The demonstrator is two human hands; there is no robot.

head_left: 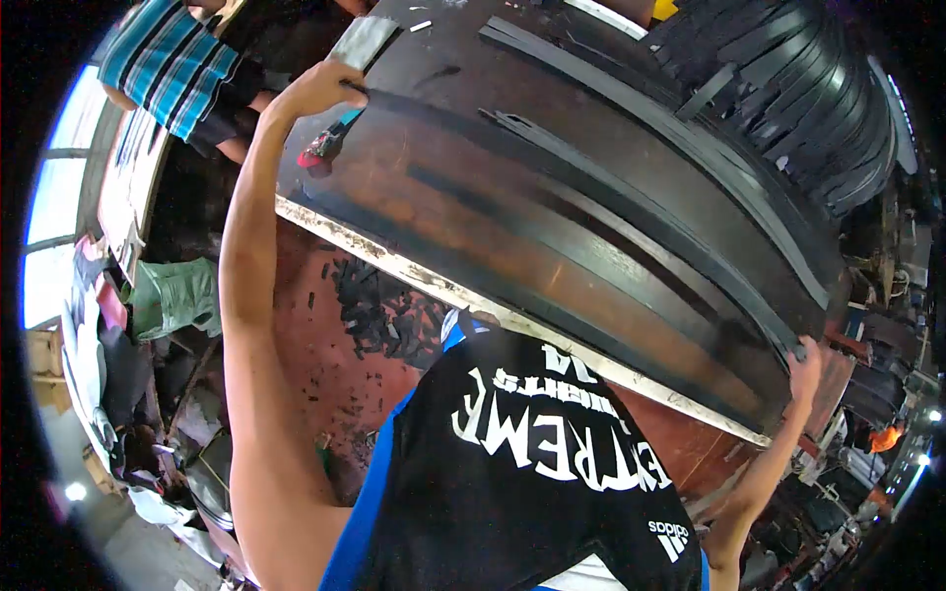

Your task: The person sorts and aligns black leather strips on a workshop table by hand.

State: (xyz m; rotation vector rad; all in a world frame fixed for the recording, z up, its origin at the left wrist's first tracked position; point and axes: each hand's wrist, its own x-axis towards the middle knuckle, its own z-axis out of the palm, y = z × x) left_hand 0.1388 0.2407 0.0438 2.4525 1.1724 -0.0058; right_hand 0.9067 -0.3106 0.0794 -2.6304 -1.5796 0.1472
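My left hand point(323, 89) reaches to the far left part of a dark worktable. Its fingers are closed on the left end of a long black strip point(424, 106), blurred there. My right hand point(805, 368) is closed around the right ends of dark strips near the table's right edge. A bundle of long grey-black strips point(611, 187) lies in a curve across the table and runs to that hand. Close to my left hand lie a flat grey piece point(365, 41) and a small tool point(330, 144) with a red-ended, patterned handle.
More long strips point(631, 94) lie farther back. A large pile of black strips point(788, 94) fills the back right. The table's pale front edge point(394, 266) runs before my body. Black scraps point(384, 315) litter the red floor. Another person in a striped shirt point(172, 64) is at the upper left.
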